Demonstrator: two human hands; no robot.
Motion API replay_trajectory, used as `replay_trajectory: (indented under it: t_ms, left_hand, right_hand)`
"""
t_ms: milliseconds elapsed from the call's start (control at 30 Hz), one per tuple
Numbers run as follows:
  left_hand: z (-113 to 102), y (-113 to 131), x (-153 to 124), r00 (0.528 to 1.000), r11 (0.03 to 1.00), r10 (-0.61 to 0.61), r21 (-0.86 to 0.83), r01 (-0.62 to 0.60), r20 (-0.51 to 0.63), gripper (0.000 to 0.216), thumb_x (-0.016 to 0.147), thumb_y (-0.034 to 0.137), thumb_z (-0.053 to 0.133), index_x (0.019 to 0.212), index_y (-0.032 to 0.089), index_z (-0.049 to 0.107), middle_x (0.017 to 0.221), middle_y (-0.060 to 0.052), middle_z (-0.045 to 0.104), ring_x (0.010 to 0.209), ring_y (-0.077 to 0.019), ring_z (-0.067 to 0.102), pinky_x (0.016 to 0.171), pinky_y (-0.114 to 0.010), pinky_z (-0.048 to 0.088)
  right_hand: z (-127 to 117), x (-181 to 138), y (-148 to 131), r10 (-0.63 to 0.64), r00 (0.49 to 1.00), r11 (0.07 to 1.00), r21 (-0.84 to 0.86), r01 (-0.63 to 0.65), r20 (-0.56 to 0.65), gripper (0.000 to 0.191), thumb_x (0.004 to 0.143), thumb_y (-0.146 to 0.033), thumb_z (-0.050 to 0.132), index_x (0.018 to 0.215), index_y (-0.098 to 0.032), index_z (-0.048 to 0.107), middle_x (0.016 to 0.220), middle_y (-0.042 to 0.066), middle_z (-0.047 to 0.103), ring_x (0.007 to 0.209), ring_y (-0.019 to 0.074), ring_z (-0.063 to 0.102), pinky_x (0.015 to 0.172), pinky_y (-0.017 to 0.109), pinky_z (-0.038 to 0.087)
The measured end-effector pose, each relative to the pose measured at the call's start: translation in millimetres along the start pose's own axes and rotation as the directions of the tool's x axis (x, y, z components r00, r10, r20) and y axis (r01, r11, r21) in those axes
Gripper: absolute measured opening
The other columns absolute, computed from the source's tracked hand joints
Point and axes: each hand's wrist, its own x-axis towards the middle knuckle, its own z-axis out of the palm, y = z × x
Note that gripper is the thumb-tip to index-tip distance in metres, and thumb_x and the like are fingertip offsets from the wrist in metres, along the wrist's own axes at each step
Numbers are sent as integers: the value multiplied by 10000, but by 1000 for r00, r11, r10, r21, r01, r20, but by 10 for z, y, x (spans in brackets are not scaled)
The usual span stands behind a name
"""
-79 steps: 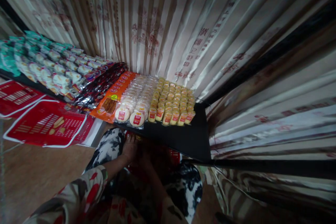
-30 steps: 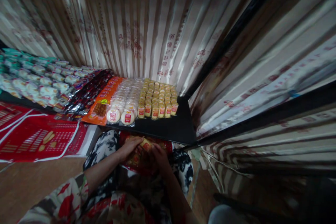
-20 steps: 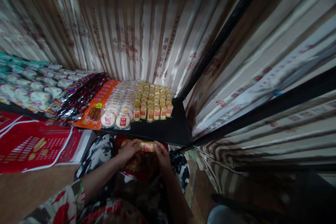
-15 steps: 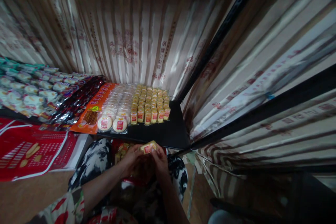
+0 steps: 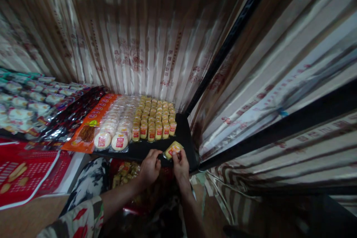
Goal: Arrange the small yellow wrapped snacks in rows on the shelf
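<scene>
Both my hands hold one small yellow snack packet (image 5: pixel 173 149) with a red label, just above the bare front right corner of a black shelf (image 5: pixel 184 134). My left hand (image 5: pixel 150 166) pinches its left end and my right hand (image 5: pixel 180 163) grips its right end. Rows of the same yellow packets (image 5: pixel 154 119) stand on the shelf just behind. Below my hands, a red bag (image 5: pixel 124 173) on my lap holds more yellow packets.
Left of the yellow rows lie round white cakes (image 5: pixel 113 128), an orange snack pack (image 5: pixel 89 128), dark wrapped packs (image 5: pixel 74 109) and white-green packs (image 5: pixel 22 100). A red printed carton (image 5: pixel 25 173) sits lower left. Striped curtains (image 5: pixel 145 37) hang behind and at the right.
My hands have risen from the red bag on my lap to the shelf's front edge, bringing one yellow packet with them. The view has tilted and shifted.
</scene>
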Motion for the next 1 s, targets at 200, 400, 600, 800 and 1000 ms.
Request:
replay_trajectory:
  t_ms: [200, 400, 600, 800, 1000]
  left_hand:
    - [143, -10, 296, 974, 926, 219, 301, -227, 61, 464, 738, 60, 391, 1180, 141, 508, 1355, -95, 398, 1254, -230, 336, 1052, -390, 335]
    - [219, -167, 400, 953, 867, 250, 398, -300, 173, 552, 737, 66, 388, 1285, 124, 433, 1449, -87, 297, 1328, -258, 237, 1056, -444, 306]
    - [268, -201, 407, 959, 866, 263, 413, -282, 104, 522, 771, 80, 372, 1291, 115, 415, 1452, -106, 286, 1327, -253, 251, 1037, -457, 332]
    - [299, -224, 402, 960, 847, 252, 452, -279, 120, 504, 769, 61, 369, 1268, 101, 430, 1438, -125, 307, 1330, -261, 246, 1023, -453, 358]
    - [279, -187, 427, 948, 838, 297, 444, -316, 114, 518, 724, 35, 381, 1230, 103, 468, 1415, -122, 352, 1310, -263, 287, 1004, -459, 383]
  right_hand:
    - [-11, 597, 61, -222, 973, 924, -334, 187, -69, 444, 791, -417, 418, 1112, -138, 546, 1037, 130, 582, 992, 255, 532, 880, 392, 408]
    - [85, 918, 112, -315, 949, 851, -442, 285, 4, 478, 831, -383, 354, 1183, -104, 517, 1089, 165, 555, 1030, 260, 514, 925, 415, 390]
    - [161, 1008, 218, -377, 925, 827, -436, 355, 39, 466, 843, -360, 360, 1222, -124, 495, 1177, 158, 548, 1100, 258, 484, 929, 426, 395]
    - [271, 984, 226, -451, 889, 774, -464, 431, 74, 431, 853, -301, 359, 1227, -133, 492, 1167, 143, 568, 1102, 254, 478, 927, 431, 391]
    - [329, 966, 291, -468, 884, 772, -475, 422, 25, 426, 867, -292, 330, 1228, -126, 484, 1199, 146, 538, 1149, 256, 429, 950, 458, 362]
